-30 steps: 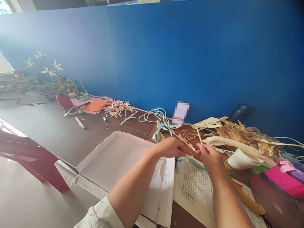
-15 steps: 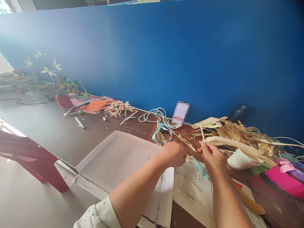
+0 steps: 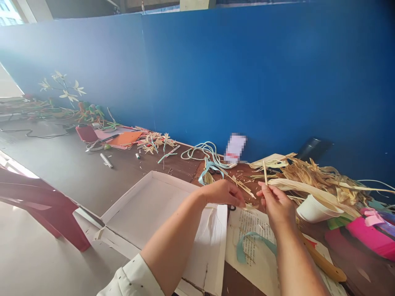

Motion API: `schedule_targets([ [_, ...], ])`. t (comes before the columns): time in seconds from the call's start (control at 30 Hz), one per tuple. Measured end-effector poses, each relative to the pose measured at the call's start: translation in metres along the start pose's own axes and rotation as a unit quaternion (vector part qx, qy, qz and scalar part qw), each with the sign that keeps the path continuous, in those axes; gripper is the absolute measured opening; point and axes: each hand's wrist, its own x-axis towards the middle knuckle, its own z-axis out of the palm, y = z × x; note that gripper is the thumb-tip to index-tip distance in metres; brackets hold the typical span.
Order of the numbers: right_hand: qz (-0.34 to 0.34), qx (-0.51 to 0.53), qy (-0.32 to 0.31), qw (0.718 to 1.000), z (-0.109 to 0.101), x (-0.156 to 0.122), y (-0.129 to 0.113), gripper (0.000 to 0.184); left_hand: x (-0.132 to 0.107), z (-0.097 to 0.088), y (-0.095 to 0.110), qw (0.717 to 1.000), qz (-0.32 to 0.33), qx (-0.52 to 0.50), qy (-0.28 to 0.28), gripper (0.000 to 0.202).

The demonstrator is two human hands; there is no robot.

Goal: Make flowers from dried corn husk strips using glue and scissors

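Note:
My right hand (image 3: 277, 207) is closed around a thin pale stick (image 3: 266, 172) that points upward from its fingertips. To its left, my left hand (image 3: 224, 193) reaches over the box edge with curled fingers, the tips pressed together. A pale scrap (image 3: 251, 206) shows by those fingertips; whether they grip it is unclear. Under the left hand a small black loop (image 3: 232, 208) peeks out, like a scissors handle, mostly hidden. A light-blue ribbon (image 3: 254, 235) curls over a printed sheet (image 3: 236, 250) below the hands.
An open white cardboard box (image 3: 151, 213) lies at left. Dried corn husks (image 3: 308, 176), a white cup (image 3: 317, 209) and a curved yellow-brown handle (image 3: 327, 263) are at right. Behind are a phone (image 3: 235, 148), blue cord (image 3: 200, 150), husk flowers (image 3: 154, 142) and a blue partition (image 3: 197, 74).
My left hand has opened out from a fist and its fingertips now point toward my right hand. The blue ribbon below has spread into a loop. The stick stays in my right hand.

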Motion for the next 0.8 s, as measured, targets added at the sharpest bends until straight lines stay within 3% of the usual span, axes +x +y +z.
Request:
schedule_targets([
  [0.1,0.025,0.096,-0.064,0.993,0.002,-0.002,-0.005,0.044,0.013,0.014,-0.008,0.985,-0.103,-0.071,0.12,0.026],
  [0.23,0.083,0.145,-0.13,0.977,0.004,-0.004,-0.013,0.034,0.025,0.025,-0.014,0.96,-0.12,-0.167,0.188,0.025],
  [0.33,0.127,0.171,-0.156,0.965,0.006,-0.007,-0.018,0.033,0.027,0.026,-0.016,0.953,-0.103,-0.21,0.19,0.026],
  [0.47,0.127,0.184,-0.169,0.96,0.009,-0.011,-0.02,0.029,0.027,0.025,-0.02,0.953,-0.09,-0.23,0.175,0.032],
  [0.8,0.106,0.178,-0.067,0.976,0.011,-0.008,-0.011,0.03,0.031,0.026,-0.019,0.945,-0.105,-0.236,0.198,0.02],
])
